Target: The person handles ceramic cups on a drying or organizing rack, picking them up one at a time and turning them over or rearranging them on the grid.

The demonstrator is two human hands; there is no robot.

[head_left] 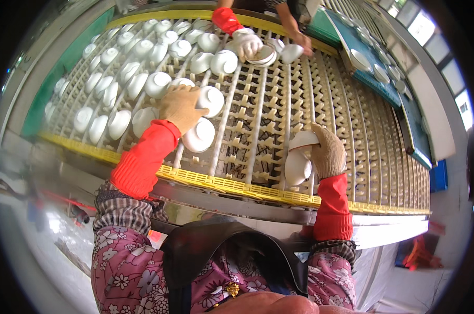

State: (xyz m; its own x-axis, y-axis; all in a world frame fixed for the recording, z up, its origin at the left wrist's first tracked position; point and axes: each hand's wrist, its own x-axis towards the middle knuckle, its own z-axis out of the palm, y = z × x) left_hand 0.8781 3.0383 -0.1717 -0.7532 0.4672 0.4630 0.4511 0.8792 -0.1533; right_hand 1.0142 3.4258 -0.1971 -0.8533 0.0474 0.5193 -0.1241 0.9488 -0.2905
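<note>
My left hand [181, 108], in a tan work glove with a red cuff, reaches over upside-down white bowls on the conveyor. Its fingertips and thumb close against the rim of one white bowl [211, 101]; another bowl [198, 136] sits just below the thumb. My right hand [328, 152], gloved the same way, grips a white bowl [304, 139] by its edge. Directly beneath that bowl is a second white bowl [297, 168], tilted and touching it; whether my fingers also hold this one is hidden.
Many inverted bowls [143, 48] cover the left part of the pegged conveyor [258, 112], which has a yellow edge [221, 180]. Across from me, another person's gloved hand [247, 43] handles stacked bowls [264, 56]. At right, a teal belt [373, 78] carries more white ware.
</note>
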